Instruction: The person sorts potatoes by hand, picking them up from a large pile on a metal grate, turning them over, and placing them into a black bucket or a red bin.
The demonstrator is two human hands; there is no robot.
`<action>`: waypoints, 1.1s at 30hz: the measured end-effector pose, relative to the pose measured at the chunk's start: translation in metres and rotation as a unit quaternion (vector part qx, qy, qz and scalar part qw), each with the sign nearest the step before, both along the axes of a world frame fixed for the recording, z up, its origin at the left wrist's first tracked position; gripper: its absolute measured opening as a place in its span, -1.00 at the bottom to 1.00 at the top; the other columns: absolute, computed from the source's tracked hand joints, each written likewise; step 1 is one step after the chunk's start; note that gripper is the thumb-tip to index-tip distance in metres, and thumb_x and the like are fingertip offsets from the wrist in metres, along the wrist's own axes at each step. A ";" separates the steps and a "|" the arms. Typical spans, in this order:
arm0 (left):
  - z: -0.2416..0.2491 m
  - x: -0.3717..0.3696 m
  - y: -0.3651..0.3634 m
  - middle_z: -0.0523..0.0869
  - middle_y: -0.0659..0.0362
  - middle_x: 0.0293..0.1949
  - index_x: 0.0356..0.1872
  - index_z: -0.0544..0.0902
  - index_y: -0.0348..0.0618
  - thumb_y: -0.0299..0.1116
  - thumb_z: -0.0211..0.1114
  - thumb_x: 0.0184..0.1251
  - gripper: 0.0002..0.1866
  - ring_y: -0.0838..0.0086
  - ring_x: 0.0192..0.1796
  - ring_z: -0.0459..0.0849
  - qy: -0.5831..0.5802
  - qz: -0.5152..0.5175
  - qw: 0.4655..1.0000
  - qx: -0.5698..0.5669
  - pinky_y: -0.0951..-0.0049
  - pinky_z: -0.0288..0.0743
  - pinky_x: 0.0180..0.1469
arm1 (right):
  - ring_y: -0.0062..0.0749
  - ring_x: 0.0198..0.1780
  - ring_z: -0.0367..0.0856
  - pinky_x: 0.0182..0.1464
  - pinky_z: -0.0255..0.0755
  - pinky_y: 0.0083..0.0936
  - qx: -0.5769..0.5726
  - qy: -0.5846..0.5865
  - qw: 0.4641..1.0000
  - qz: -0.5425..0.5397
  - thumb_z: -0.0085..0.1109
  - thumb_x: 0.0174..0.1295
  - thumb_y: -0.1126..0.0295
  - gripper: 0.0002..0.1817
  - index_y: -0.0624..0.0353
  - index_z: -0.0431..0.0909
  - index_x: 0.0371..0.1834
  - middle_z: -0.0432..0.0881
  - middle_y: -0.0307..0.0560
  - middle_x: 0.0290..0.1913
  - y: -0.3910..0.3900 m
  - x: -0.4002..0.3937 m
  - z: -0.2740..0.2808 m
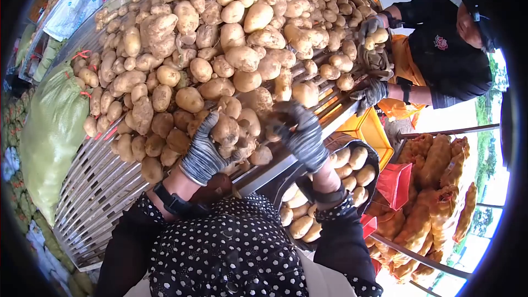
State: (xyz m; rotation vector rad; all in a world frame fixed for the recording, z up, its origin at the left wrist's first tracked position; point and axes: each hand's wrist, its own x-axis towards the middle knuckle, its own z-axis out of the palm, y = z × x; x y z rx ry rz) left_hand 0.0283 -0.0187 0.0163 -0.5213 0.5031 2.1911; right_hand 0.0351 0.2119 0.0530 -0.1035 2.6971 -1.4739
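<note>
Potatoes, brown, rounded and soil-dusted (242, 59), lie heaped across a slatted metal table (99, 190). My left hand (204, 153), in a grey striped knit glove, cups them loosely at the near edge, fingers partly open. My right hand (302, 137), gloved alike, curls just beside; blur hides whether it grips any. Near right sits a dark round container (375, 160) of paler potatoes; far right, a co-worker's gloved hand (370, 28) holds several.
</note>
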 end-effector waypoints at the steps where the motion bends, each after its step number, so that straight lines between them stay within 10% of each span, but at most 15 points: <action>1: 0.000 -0.001 -0.003 0.58 0.02 0.08 0.21 0.42 -0.06 0.24 0.18 0.24 -0.31 0.21 -0.10 0.62 -0.021 0.009 0.999 0.024 0.27 0.61 -0.19 | -0.18 -0.18 0.69 -0.17 0.56 -0.34 0.044 0.056 0.993 -0.091 0.45 0.02 0.28 -0.57 0.17 0.58 -0.05 0.66 0.05 -0.18 0.018 -0.014 -0.019; 6: -0.009 -0.007 -0.004 0.52 -0.02 0.13 0.21 0.41 -0.05 0.23 0.16 0.27 -0.33 0.12 -0.08 0.60 0.004 0.013 0.999 0.051 0.23 0.60 -0.21 | 0.04 -0.07 0.63 -0.01 0.50 -0.16 0.411 -0.030 0.911 0.011 0.27 0.10 -0.03 -0.44 0.19 0.57 0.02 0.63 0.19 -0.04 0.056 -0.080 -0.043; 12: -0.007 -0.009 0.004 0.54 0.01 0.09 0.19 0.43 -0.04 0.25 0.14 0.27 -0.34 0.15 -0.08 0.61 -0.030 0.003 1.000 0.008 0.27 0.60 -0.20 | 0.06 0.09 0.59 0.11 0.47 -0.22 0.381 -0.181 0.906 0.051 0.27 0.05 -0.06 -0.32 0.33 0.54 0.05 0.59 0.36 0.02 0.050 -0.128 -0.066; 20: -0.005 -0.011 -0.008 0.51 0.04 0.16 0.23 0.40 -0.05 0.29 0.10 0.27 -0.29 0.13 -0.05 0.61 -0.013 0.020 0.998 0.051 0.22 0.59 -0.14 | -0.39 0.01 0.59 0.12 0.48 -0.41 -0.119 -0.141 0.981 0.068 0.48 -0.03 0.42 -0.35 0.33 0.45 0.18 0.63 -0.08 0.07 0.119 -0.095 -0.062; 29: 0.031 -0.014 0.006 0.44 0.01 0.28 0.28 0.37 -0.11 0.31 -0.05 0.34 -0.26 0.11 0.27 0.45 0.056 0.064 0.993 0.078 -0.02 0.32 0.29 | -0.16 0.19 0.50 0.27 0.36 -0.24 -0.639 -0.076 0.763 -0.059 0.40 -0.12 0.49 -0.21 0.26 0.32 0.30 0.54 -0.04 0.14 0.048 0.003 -0.023; 33: 0.033 -0.017 0.007 0.44 -0.08 0.28 0.24 0.42 -0.25 0.28 0.03 0.32 -0.23 -0.03 0.32 0.38 0.037 0.114 0.983 0.141 -0.18 0.18 0.39 | -0.14 0.20 0.49 0.26 0.41 -0.14 -0.721 -0.138 0.675 -0.076 0.35 0.12 -0.04 -0.19 0.13 0.26 0.34 0.48 -0.04 0.19 -0.004 0.022 -0.054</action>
